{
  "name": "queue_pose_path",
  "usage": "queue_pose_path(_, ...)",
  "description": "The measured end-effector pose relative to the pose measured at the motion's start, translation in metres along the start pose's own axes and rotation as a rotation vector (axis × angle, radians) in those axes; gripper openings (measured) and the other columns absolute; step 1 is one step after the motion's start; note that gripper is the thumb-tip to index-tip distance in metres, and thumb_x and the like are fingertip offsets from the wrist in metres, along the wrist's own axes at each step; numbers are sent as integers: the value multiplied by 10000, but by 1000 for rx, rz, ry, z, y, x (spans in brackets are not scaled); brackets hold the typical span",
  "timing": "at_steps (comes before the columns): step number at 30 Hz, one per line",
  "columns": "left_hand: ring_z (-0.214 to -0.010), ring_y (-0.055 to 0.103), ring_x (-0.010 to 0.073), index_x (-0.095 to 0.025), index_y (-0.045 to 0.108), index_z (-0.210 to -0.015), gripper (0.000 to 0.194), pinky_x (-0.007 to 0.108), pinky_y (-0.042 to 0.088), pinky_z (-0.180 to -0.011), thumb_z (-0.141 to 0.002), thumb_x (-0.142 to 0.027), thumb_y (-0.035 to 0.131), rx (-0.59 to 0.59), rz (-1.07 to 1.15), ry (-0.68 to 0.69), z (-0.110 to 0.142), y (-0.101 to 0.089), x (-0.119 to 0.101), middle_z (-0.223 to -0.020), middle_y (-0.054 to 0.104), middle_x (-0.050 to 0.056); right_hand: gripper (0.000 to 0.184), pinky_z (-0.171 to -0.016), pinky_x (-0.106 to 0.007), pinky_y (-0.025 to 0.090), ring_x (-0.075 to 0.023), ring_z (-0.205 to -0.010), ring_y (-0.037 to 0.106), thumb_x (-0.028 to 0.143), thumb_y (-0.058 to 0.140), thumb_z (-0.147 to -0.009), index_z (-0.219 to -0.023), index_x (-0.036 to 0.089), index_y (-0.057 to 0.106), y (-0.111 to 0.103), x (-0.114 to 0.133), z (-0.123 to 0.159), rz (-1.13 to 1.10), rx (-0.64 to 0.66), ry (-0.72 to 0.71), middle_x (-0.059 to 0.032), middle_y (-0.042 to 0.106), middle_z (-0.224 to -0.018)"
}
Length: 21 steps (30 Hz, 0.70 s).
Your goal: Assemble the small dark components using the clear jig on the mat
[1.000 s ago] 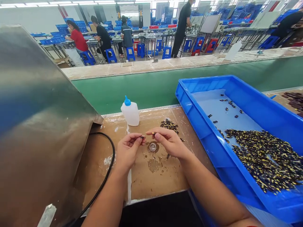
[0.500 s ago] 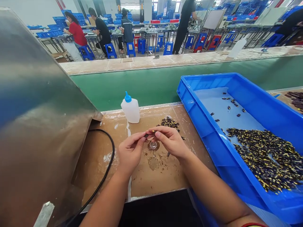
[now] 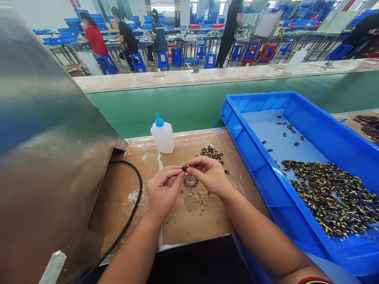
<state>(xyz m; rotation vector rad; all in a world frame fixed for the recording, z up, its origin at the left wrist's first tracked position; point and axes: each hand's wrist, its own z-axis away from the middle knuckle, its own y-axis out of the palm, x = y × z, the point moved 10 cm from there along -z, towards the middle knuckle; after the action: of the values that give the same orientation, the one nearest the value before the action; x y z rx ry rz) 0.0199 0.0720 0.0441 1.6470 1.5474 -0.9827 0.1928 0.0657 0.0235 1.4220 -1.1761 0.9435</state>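
Observation:
Between the fingertips of both hands is a small dark part (image 3: 184, 169) with a touch of yellow by the right fingers. My left hand (image 3: 163, 190) pinches its left end. From the other side, my right hand (image 3: 211, 175) closes thumb and fingers on the same piece; its exact shape is partly hidden. Just below the fingertips stands a small clear round dish (image 3: 191, 181) on the brown work surface (image 3: 195, 228). Behind the right hand lies a pile of small black-and-yellow parts (image 3: 212, 153).
A white bottle with a blue nozzle (image 3: 162, 136) stands behind the hands. To the right, a big blue bin (image 3: 251, 161) holds many black-and-yellow parts. At left are a metal housing (image 3: 56, 138) and a black cable (image 3: 139, 197). Several people sit or stand at far tables.
The fingertips of my two hands have come closer together, and the right fingers now press against the dark part in the left hand. The view has shifted slightly.

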Motion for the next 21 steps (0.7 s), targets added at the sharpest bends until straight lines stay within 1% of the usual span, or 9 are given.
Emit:
queue_pose_path(3, -845, 773, 131, -235, 837, -1029, 196, 184, 644, -800, -841, -235, 891, -74, 105, -173, 1, -2, 14, -937, 803, 44, 255, -873, -339, 656, -194, -935, 777, 418, 877, -880, -1031, 223, 811, 0, -1, 2, 80, 0, -16, -59, 816, -1029)
queue_pose_path(5, -833, 778, 144, -205, 841, -1003, 225, 184, 647, -786, -808, -282, 921, -83, 137, -265, 1, -1, 21, -936, 808, 69, 268, -862, -341, 650, -197, -928, 774, 432, 874, -880, -1033, 222, 807, -1, -1, 2, 134, -11, -29, -61, 814, -1027)
queue_pose_path(7, -825, 784, 160, -178, 837, -936, 241, 187, 650, -776, -778, -323, 946, -63, 169, -337, 1, 2, 27, -923, 810, 90, 302, -854, -340, 647, -200, -932, 774, 458, 874, -880, -1047, 221, 788, -2, -2, 2, 127, -26, -26, -65, 814, -1031)
queue_pose_path(10, -785, 787, 170, -154, 813, -885, 287, 185, 651, -751, -770, -374, 956, -38, 212, -414, 1, 3, 33, -869, 804, 104, 373, -790, -317, 640, -197, -921, 782, 531, 837, -914, -1099, 232, 711, -5, -4, 0, 6, -49, 33, -68, 817, -1033)
queue_pose_path(12, -802, 795, 181, -146, 799, -888, 308, 211, 668, -780, -788, -397, 946, -47, 257, -438, 1, 2, 36, -899, 807, 117, 424, -726, -288, 622, -195, -910, 780, 585, 825, -914, -1106, 250, 651, -9, -7, -2, -101, -71, 93, -62, 816, -1042)
queue_pose_path(14, -849, 803, 199, -143, 786, -885, 324, 247, 684, -820, -783, -401, 954, -65, 332, -468, 2, 1, 40, -970, 812, 132, 466, -706, -263, 597, -197, -953, 769, 596, 870, -866, -1060, 261, 610, -13, -9, -4, -218, -91, 156, -56, 810, -1085)
queue_pose_path(16, -864, 805, 206, -144, 772, -857, 343, 252, 687, -819, -745, -390, 984, -66, 422, -521, 3, 3, 44, -997, 813, 137, 486, -694, -228, 562, -179, -973, 740, 542, 942, -795, -991, 257, 601, -18, -10, -5, -324, -116, 209, -39, 793, -1116)
queue_pose_path(19, -837, 800, 193, -145, 760, -788, 369, 218, 674, -790, -664, -359, 1035, -43, 521, -593, 4, 8, 46, -986, 812, 132, 483, -599, -166, 449, -86, -764, 615, 420, 1024, -693, -923, 232, 643, -26, -10, -7, -437, -167, 242, 27, 713, -950)
queue_pose_path(21, -822, 796, 178, -147, 768, -753, 375, 195, 664, -785, -616, -339, 1059, -39, 552, -613, 3, 10, 46, -983, 813, 124, 485, -538, -158, 356, -52, -633, 479, 408, 1040, -659, -896, 215, 664, -29, -10, -8, -464, -178, 246, 65, 589, -783)
